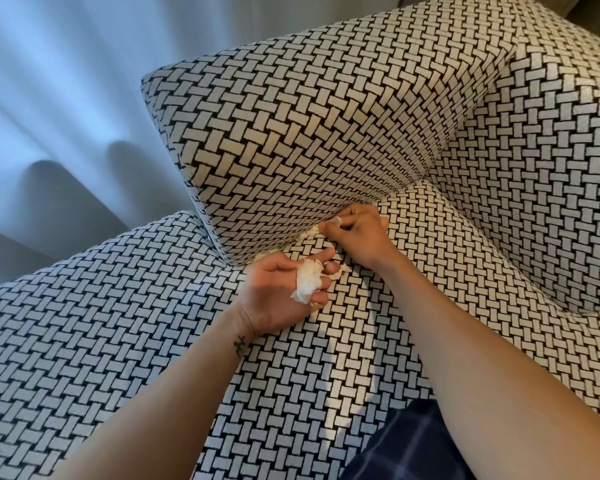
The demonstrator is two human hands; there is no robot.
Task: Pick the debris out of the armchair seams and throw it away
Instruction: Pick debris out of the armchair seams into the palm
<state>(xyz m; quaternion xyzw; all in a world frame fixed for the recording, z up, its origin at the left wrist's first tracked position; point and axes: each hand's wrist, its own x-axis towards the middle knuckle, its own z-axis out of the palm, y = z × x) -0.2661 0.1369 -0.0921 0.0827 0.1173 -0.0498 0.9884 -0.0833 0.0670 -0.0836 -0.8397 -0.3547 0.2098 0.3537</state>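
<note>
We look down from the head camera at a black-and-white woven armchair (125, 341). A big cushion (309, 133) in the same cloth leans on the seat.

Our left grip (284, 289) lies palm up on the seat, close to the cushion's near corner. Its fingers curl around a fluffy white wad of debris (307, 284).

Our right grip (359, 233) is a bit farther away and to the right. It is at the seam where the cushion meets the seat. Its thumb and fingers pinch a small white scrap (336, 221) right at the seam. More white bits (311, 231) stick out of the seam just left of that grip.

A pale curtain (49, 98) hangs on the far left. A dark checked cloth (413, 445) shows at the near edge.
</note>
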